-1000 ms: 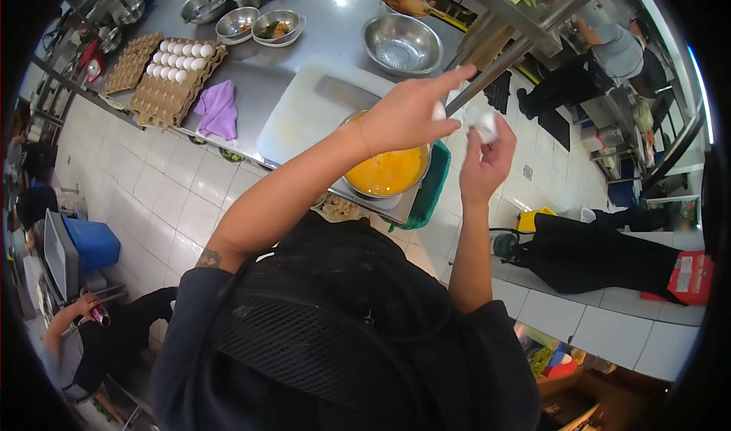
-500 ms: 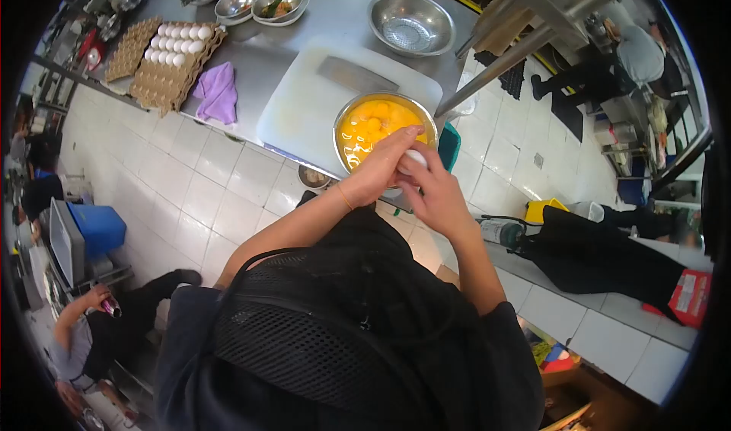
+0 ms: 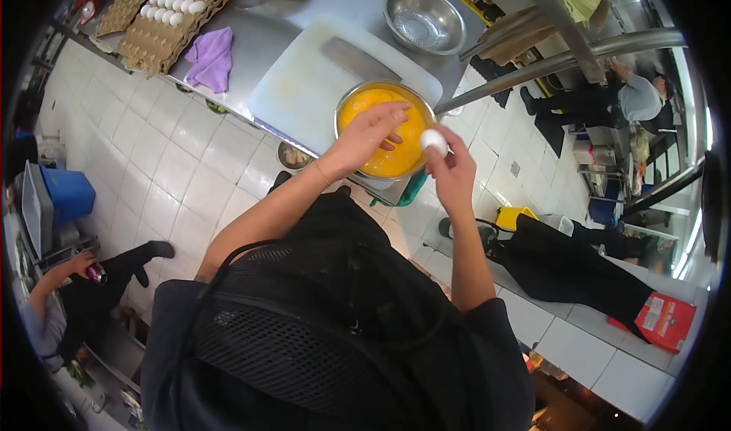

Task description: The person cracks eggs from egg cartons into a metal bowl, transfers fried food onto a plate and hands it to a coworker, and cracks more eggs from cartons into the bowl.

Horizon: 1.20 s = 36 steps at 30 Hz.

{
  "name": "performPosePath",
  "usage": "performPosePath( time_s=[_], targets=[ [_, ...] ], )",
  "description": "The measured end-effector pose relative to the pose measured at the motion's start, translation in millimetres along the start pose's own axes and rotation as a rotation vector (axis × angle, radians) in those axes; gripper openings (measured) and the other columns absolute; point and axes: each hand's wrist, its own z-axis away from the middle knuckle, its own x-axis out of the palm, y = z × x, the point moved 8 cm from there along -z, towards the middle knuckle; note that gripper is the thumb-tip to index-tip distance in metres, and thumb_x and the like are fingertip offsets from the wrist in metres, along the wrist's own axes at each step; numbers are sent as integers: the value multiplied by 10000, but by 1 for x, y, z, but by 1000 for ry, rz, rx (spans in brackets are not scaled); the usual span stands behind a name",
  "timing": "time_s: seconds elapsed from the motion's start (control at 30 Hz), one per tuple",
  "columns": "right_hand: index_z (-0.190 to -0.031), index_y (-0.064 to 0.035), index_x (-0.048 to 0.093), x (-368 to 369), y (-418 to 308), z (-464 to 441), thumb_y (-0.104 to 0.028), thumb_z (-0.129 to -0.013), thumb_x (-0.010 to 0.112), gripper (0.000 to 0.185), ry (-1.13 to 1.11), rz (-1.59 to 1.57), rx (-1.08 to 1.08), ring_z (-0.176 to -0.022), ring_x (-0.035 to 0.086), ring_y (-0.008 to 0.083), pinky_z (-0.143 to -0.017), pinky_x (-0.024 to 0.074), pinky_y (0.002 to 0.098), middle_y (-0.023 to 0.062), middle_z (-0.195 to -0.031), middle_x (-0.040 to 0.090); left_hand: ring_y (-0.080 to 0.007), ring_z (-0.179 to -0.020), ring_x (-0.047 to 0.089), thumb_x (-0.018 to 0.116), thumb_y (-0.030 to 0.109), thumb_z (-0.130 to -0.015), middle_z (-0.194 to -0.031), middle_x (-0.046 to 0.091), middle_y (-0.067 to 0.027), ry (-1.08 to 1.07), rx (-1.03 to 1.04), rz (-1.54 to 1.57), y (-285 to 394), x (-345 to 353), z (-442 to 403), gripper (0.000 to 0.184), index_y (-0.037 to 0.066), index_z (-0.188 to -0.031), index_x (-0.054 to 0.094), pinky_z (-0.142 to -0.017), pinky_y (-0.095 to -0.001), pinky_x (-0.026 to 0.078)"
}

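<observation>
Between the thumb and fingers of my right hand is a white egg, held at the right rim of a metal bowl. Yellow egg fills much of the bowl. Over the bowl's left part, my left hand has its fingers apart, and nothing shows in it. A white cutting board lies under the bowl's left side, with a wide-bladed knife flat on it behind the bowl.
Egg trays and a purple cloth are at the left of the steel table. An empty metal bowl stands behind the board. A metal rail slants at the right. Two people are farther off, right and lower left.
Earlier, my hands were raised apart, then met over the bowl's front. Now they have separated, with the egg in my right hand at the rim. The view has shifted.
</observation>
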Motion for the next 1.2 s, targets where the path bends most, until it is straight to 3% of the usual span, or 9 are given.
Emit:
performPosePath(
  time_s=[0.07, 0.13, 0.3, 0.37, 0.57, 0.67, 1.0, 1.17, 1.2],
  targets=[
    [-1240, -44, 589, 6, -10, -14, -254, -998, 637, 323, 50, -248, 68, -593, 584, 108, -534, 458, 220, 67, -858, 664, -143, -904, 642, 613, 225, -982, -1322, 591, -148, -144, 415, -431, 33, 19, 1, 514, 47, -1450, 498, -872, -286, 529],
    [-1167, -67, 560, 25, -1, -22, -372, -1030, 566, 334, -43, -502, 299, -539, 563, 96, -475, 410, 218, 62, -807, 653, -126, -892, 632, 635, 157, -945, -1275, 622, -130, -186, 377, -463, 45, 27, -2, 511, 41, -1430, 522, -866, -274, 524],
    [-1099, -97, 548, 42, -8, -30, -453, -1038, 519, 362, -134, -336, 311, -499, 547, 87, -443, 386, 201, 39, -737, 629, -105, -851, 635, 644, 93, -920, -1103, 698, -86, -272, 140, -439, 31, 13, -17, 472, 20, -1381, 575, -833, -259, 537],
    [-1131, -63, 573, 38, -13, -29, -341, -1015, 601, 303, -136, -209, 273, -553, 586, 87, -479, 454, 206, 49, -778, 636, -131, -802, 668, 655, 137, -895, -948, 705, -111, -100, 11, -259, 20, -5, -19, 401, -20, -1263, 637, -742, -272, 553],
    [-1260, 28, 601, 60, -9, -20, -27, -883, 719, 398, 18, -295, 21, -765, 684, 132, -693, 578, 245, 88, -962, 674, -120, -737, 673, 633, 106, -911, -896, 713, -103, 73, -8, -274, 11, -17, -19, 305, -61, -1166, 655, -689, -249, 572],
    [-1232, 34, 637, 61, 2, -25, -38, -870, 722, 379, 58, -306, 43, -778, 689, 130, -721, 569, 247, 77, -957, 688, -140, -695, 684, 636, 153, -899, -787, 703, -97, 81, 41, -300, 8, -20, -21, 299, -49, -1112, 690, -635, -273, 549],
    [-1252, 77, 636, 48, 0, -33, 68, -850, 620, 403, -22, -126, 30, -905, 684, 134, -827, 553, 256, 104, -1063, 699, -157, -736, 700, 618, 149, -876, -857, 733, -158, 6, 93, -488, 41, -21, -24, 329, -37, -1129, 716, -700, -295, 557],
    [-1176, -5, 691, 18, -103, -12, 54, -809, 678, 371, 103, 454, -749, -984, 694, 265, -802, 569, 327, 166, -1204, 653, -256, -955, 695, 612, 36, -877, -1147, 717, -143, -326, 687, -931, 127, 31, -5, 398, 76, -1268, 674, -851, -350, 557],
    [-1176, -5, 691, 9, -114, -10, 54, -809, 678, 371, 109, 449, -752, -984, 694, 265, -802, 569, 327, 166, -1204, 653, -256, -955, 695, 612, 36, -877, -1147, 717, -143, -328, 689, -938, 140, 37, -2, 398, 76, -1268, 674, -851, -350, 557]
  ],
)
